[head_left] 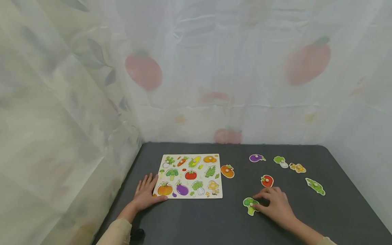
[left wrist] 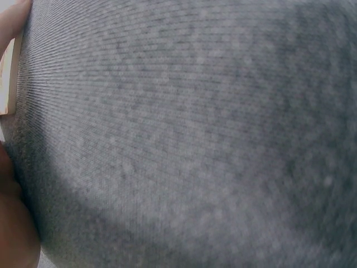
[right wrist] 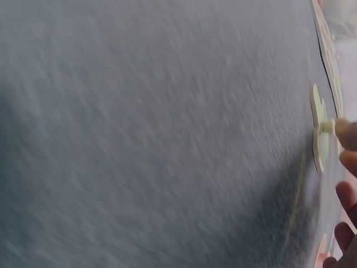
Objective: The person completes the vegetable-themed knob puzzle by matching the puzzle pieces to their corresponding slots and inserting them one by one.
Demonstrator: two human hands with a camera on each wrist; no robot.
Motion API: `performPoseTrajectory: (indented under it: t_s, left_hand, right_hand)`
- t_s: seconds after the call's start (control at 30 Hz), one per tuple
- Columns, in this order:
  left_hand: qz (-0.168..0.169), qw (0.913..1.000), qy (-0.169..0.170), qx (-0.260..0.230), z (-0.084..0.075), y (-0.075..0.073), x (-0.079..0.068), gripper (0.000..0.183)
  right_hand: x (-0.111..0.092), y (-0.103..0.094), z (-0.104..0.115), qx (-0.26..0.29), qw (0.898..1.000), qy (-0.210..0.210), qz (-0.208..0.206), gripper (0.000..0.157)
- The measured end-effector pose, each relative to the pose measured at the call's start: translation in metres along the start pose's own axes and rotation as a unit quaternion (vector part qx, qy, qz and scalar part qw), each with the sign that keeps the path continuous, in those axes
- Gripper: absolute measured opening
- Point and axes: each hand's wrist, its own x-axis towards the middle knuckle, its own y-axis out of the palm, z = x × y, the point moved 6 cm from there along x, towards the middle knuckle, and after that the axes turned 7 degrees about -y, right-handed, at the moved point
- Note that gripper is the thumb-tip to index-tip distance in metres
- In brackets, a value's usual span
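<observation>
My left hand [head_left: 145, 194] rests against the left side of a white vegetable puzzle board [head_left: 206, 177], fingers spread and thumb along its front edge. Right of the board, a green broccoli puzzle piece [head_left: 250, 210] with a small knob lies on the dark table. My right hand [head_left: 275, 206] is over it, thumb beside the knob and index finger somewhat apart from the thumb. In the right wrist view, a fingertip meets or nearly meets the knob [right wrist: 328, 127]. A tomato piece [head_left: 267, 181] lies just behind the right hand. The left wrist view shows mostly grey tabletop [left wrist: 184, 123].
An orange pumpkin piece [head_left: 227, 171] lies beside the board's right edge. Farther back are an eggplant piece [head_left: 256, 158], a bok choy piece [head_left: 280, 161] and a mushroom piece [head_left: 297, 167]. At right lies a pea pod piece [head_left: 315, 186]. Printed curtains [head_left: 239, 68] hang around the table.
</observation>
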Motion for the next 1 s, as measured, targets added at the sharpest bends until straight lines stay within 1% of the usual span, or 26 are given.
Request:
performPoseTrajectory:
  t_s: [0.13,0.27,0.67,1.0]
  left_hand:
    - [-0.004,1.0000,0.004,-0.004,-0.002,-0.002,-0.001,0.124]
    - [-0.006,0.9999,0.010,-0.008,-0.005,-0.004,-0.003,0.122]
    - [-0.001,1.0000,0.004,0.001,-0.004,-0.004,-0.003,0.124]
    - [-0.007,0.9999,0.012,-0.009,-0.006,-0.003,-0.004,0.121]
  right_hand:
    - [-0.004,0.003,0.001,-0.004,1.000,0.024,-0.001,0.020]
    - [-0.006,0.007,0.003,-0.007,0.999,0.035,-0.003,0.019]
    - [-0.004,0.007,0.011,-0.009,0.999,0.040,-0.008,0.017]
    - [-0.006,0.011,0.011,-0.012,0.999,0.045,-0.007,0.020]
